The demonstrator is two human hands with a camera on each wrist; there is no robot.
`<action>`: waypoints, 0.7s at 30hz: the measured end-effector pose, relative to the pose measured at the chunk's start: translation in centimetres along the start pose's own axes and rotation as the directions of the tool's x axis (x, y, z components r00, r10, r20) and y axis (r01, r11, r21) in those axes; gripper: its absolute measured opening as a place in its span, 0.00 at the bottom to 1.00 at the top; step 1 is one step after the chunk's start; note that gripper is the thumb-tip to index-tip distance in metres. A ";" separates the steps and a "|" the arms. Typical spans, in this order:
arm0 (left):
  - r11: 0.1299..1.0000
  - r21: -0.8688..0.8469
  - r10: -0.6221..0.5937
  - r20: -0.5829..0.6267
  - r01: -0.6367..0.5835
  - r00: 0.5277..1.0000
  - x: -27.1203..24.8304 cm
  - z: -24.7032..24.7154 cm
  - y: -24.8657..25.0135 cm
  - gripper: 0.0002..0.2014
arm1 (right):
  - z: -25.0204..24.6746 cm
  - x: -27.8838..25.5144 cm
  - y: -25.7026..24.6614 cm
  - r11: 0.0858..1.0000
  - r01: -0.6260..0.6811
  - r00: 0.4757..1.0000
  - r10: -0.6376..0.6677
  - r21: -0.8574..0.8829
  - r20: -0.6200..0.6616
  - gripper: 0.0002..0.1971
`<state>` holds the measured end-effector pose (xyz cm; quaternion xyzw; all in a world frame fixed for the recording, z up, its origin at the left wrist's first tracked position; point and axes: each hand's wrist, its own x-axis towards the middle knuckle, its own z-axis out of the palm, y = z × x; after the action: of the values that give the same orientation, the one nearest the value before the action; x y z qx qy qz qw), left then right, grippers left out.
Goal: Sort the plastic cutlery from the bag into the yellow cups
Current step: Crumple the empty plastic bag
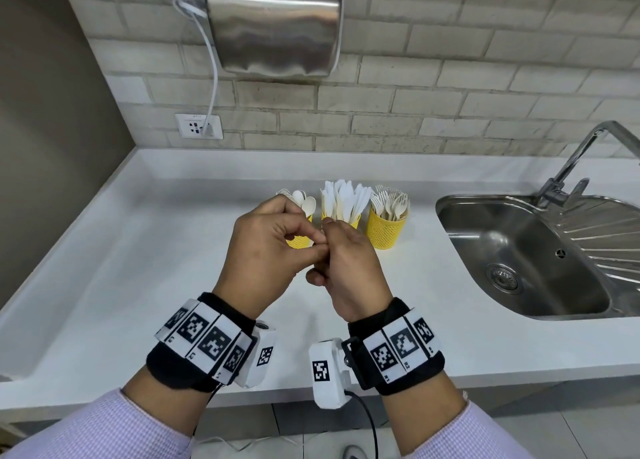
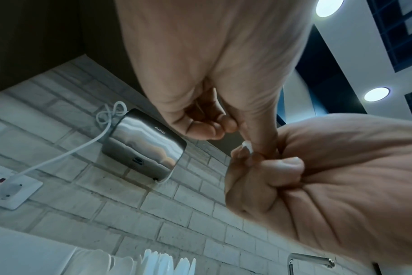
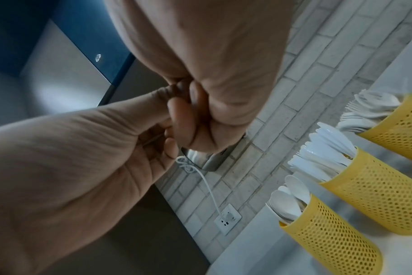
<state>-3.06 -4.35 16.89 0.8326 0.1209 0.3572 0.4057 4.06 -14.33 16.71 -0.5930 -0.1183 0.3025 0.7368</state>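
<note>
Three yellow mesh cups stand in a row at the back of the white counter (image 1: 138, 268). The left cup (image 1: 298, 241) holds white spoons (image 1: 306, 204), the middle cup (image 1: 354, 221) knives (image 1: 346, 197), the right cup (image 1: 385, 231) forks (image 1: 391, 204). Both hands hover together in front of them, fingertips meeting. My left hand (image 1: 277, 247) has its fingers curled. My right hand (image 1: 346, 264) is curled in a fist against the left thumb (image 2: 259, 130). A tiny white speck (image 2: 247, 147) shows where they touch; I cannot tell what it is. No bag is in view.
A steel sink (image 1: 446, 209) with a faucet (image 1: 581, 157) lies to the right. On the brick wall hangs a steel hand dryer (image 1: 273, 25), its white cable running down to a socket (image 1: 199, 126). A dark wall bounds the counter on the left.
</note>
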 end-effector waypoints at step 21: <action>0.964 0.213 0.160 0.011 -0.158 0.987 -1.1 0.1 0.8 0.10 | 0.0 -1.4 0.2 0.987 0.115 0.986 -0.127 0.114 0.105 0.17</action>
<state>-3.79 -5.48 16.93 0.8770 0.0925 0.3764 0.2839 2.94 -15.16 16.80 -0.5262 -0.1791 0.2959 0.7769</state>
